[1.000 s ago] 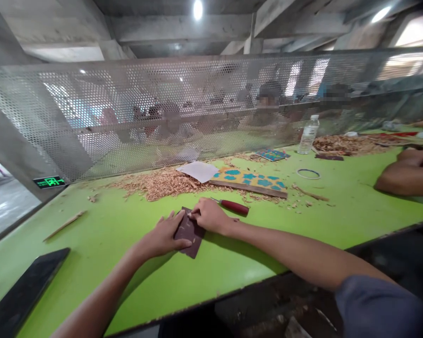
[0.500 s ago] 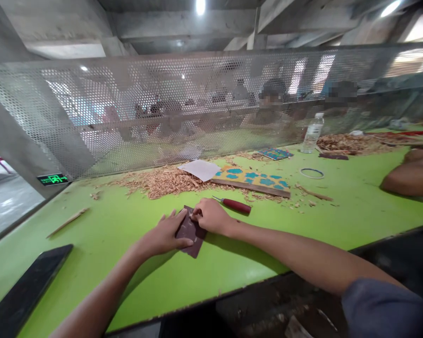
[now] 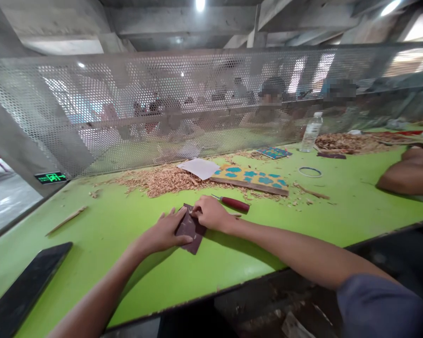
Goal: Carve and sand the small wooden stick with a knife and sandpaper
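Thin stick (image 3: 237,216) has shifted, the dark brown sheet (image 3: 188,228) bearing pale flecks (image 3: 193,236).

Over the link I see the left hand (image 3: 163,233) spread across a dark brown sheet (image 3: 194,231) on the green table (image 3: 246,270), the right hand (image 3: 211,213) bunched over its upper edge, a red-handled tool (image 3: 235,204) just beyond, wood shavings (image 3: 162,183) piled behind

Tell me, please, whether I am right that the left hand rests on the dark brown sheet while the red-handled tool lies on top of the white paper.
Not quite: the red-handled tool is not on the white paper. The head view shows it lying on the green table. The left hand does rest on the dark brown sheet.
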{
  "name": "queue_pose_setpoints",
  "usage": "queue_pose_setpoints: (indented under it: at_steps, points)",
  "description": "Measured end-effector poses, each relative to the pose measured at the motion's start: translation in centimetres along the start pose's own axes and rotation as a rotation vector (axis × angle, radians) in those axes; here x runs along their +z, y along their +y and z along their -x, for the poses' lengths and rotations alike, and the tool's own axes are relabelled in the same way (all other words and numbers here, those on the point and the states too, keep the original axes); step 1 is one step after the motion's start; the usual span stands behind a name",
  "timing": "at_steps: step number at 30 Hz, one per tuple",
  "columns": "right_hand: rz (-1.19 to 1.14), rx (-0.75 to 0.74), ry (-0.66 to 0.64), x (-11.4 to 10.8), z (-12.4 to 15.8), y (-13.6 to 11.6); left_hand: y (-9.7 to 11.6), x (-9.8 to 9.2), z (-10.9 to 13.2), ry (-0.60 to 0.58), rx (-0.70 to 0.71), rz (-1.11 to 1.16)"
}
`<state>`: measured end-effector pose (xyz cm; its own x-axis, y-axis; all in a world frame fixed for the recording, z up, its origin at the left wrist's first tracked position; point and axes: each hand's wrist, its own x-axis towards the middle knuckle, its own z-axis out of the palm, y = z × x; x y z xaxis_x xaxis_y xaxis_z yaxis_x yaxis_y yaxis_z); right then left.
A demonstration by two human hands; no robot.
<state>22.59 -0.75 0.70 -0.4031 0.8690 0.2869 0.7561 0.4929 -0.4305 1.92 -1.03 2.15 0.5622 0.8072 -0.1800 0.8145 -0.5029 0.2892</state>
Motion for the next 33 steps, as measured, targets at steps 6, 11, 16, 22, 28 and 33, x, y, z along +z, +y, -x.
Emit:
queue_pose_setpoints:
  at_steps: [6, 11, 16, 22, 28, 33]
  points:
    - [-0.017, -0.047, -0.042, 0.11, -0.14, -0.01, -0.02, -0.1, -0.07, -0.021, 0.004, -0.013]
    - [-0.059, -0.127, -0.082, 0.18, -0.04, -0.1, -0.02, -0.14, -0.04, -0.012, 0.028, -0.005]
    - [-0.043, -0.071, -0.056, -0.02, 0.05, -0.24, 0.2, -0.15, 0.01, 0.001, 0.016, -0.002]
    - [-0.033, -0.036, -0.074, -0.47, 0.08, -0.46, 0.31, -0.15, -0.02, -0.017, -0.002, -0.018]
    - [0.037, 0.005, -0.086, -0.34, 0.18, -0.7, 0.52, -0.22, 0.03, -0.023, -0.002, -0.028]
    - [0.027, -0.057, -0.069, 0.22, 0.2, -0.47, 0.44, -0.14, 0.04, -0.02, 0.008, -0.023]
